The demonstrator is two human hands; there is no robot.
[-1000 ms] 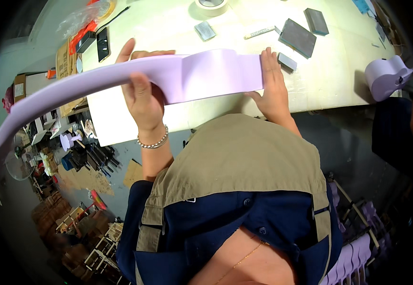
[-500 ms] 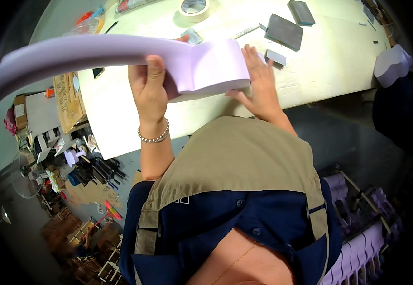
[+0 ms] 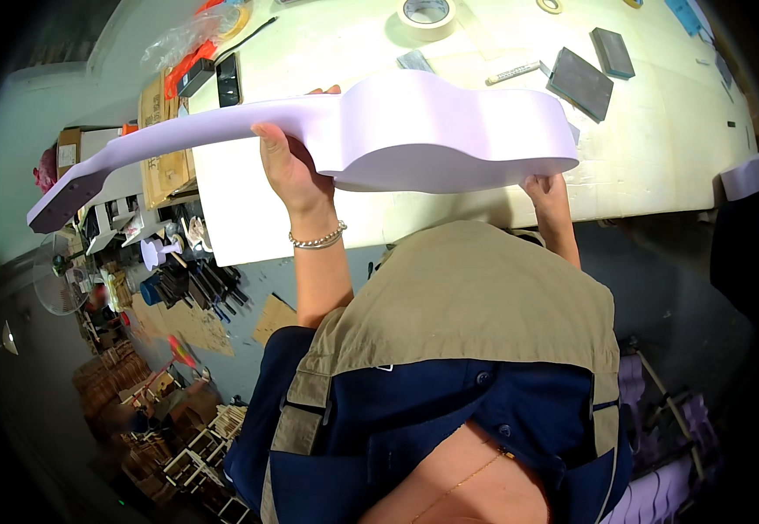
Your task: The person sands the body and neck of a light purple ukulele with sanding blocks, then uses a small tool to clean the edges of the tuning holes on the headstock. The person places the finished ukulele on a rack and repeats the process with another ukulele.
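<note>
A pale purple ukulele (image 3: 449,122) without strings is held on its side above the white table, its side wall toward me and its headstock (image 3: 63,199) pointing left. My left hand (image 3: 299,175) is closed round the neck where it joins the body, thumb on the near side and fingertips showing beyond. At the other end, my right hand (image 3: 547,192) grips the lower edge of the body; most of its fingers are hidden beneath.
Across the table (image 3: 641,175) lie a tape roll (image 3: 427,16), a marker pen (image 3: 517,72), dark sanding blocks (image 3: 580,83) and a black phone (image 3: 228,80). At right, another purple piece (image 3: 748,176) is beside a dark-clothed person. Purple instruments (image 3: 659,493) hang on a rack, lower right.
The ukulele has turned and moved away from me, so its whole length, headstock included, now shows. My right hand has gone from lying open against its end to gripping the lower edge.
</note>
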